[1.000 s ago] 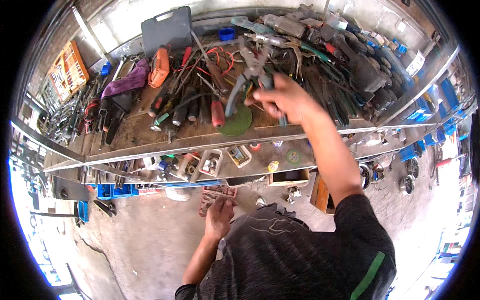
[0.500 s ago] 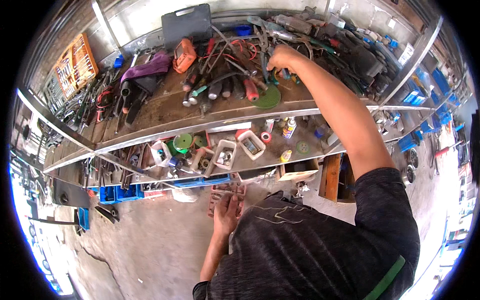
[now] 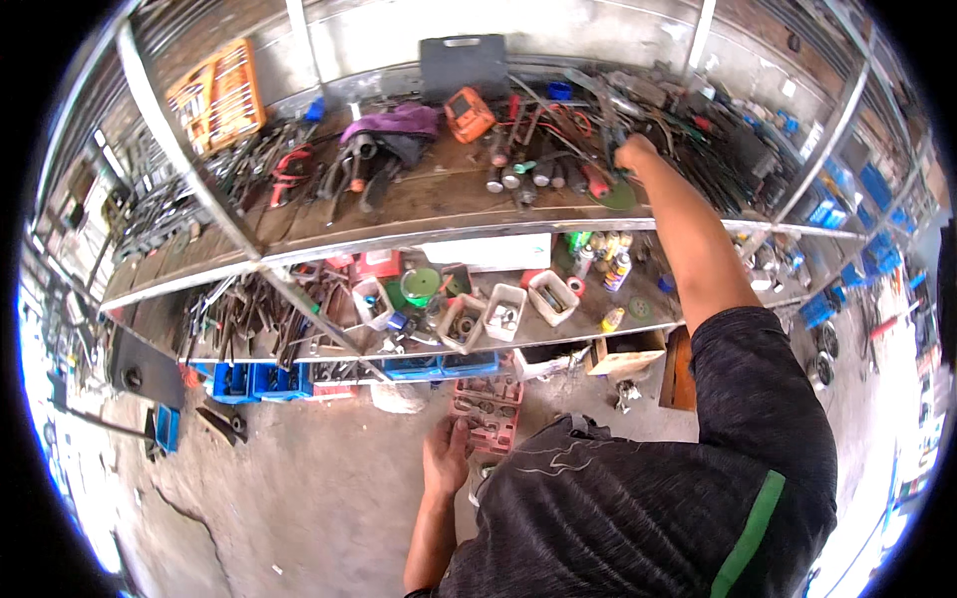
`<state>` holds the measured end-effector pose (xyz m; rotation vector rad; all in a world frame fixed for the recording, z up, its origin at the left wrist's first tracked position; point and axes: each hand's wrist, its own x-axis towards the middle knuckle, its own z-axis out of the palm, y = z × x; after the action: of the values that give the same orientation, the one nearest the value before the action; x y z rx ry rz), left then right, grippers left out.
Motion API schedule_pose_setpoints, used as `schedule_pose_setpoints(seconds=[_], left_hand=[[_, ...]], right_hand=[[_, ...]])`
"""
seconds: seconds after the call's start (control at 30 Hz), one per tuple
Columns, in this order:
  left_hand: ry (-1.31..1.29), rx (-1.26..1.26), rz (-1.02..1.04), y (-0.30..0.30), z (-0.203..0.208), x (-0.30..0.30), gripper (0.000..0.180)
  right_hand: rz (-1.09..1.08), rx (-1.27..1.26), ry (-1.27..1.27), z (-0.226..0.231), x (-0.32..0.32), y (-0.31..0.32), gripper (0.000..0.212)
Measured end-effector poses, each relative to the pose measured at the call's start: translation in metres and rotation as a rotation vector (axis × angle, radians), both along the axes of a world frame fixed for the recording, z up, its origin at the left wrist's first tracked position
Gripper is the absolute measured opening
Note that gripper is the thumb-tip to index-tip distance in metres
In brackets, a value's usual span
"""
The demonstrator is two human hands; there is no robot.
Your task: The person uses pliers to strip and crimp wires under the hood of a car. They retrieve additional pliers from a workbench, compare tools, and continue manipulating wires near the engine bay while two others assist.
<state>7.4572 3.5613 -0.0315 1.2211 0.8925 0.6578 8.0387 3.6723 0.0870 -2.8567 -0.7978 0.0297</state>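
Note:
My right hand (image 3: 636,155) is closed among the hand tools on the upper shelf, beside grey-blue pliers (image 3: 606,125). Its fingertips and anything in them are hidden. A green disc (image 3: 615,196) lies just nearer than that hand, with a red-handled tool (image 3: 596,179) next to it. Low in front of my body, my left hand (image 3: 446,456) has its thumb and fingers drawn together. It covers the lower left corner of a red case (image 3: 505,424) with metal pieces in its hollows. Whether it touches the case or holds something small, I cannot tell.
The upper shelf also carries an orange device (image 3: 469,115), a purple cloth (image 3: 399,122) and a dark case (image 3: 464,68). White tubs (image 3: 505,311) and spray cans (image 3: 617,271) stand on the lower shelf. A metal post (image 3: 189,145) rises at left; blue bins (image 3: 279,381) sit underneath.
The view has turned, so the shelves appear farther right and lower. My left hand now sits farther left over the red case, uncovering more of it. My right hand stays among the tools.

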Motion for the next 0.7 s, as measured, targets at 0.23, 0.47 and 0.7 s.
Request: schedule_pose_setpoints(seconds=[0.23, 0.47, 0.7], left_hand=[[-0.073, -0.031, 0.236, -0.032, -0.021, -0.044, 0.027], [0.118, 0.074, 0.483, -0.095, -0.039, -0.059, 0.032], [-0.001, -0.074, 0.464, -0.095, 0.023, -0.076, 0.029]], right_hand=[[-0.097, 0.43, 0.412, 0.0, -0.004, -0.002, 0.019], [0.672, 0.399, 0.076, 0.015, 0.066, -0.013, 0.031], [0.292, 1.388, 1.488, 0.085, 0.08, -0.096, 0.031]])
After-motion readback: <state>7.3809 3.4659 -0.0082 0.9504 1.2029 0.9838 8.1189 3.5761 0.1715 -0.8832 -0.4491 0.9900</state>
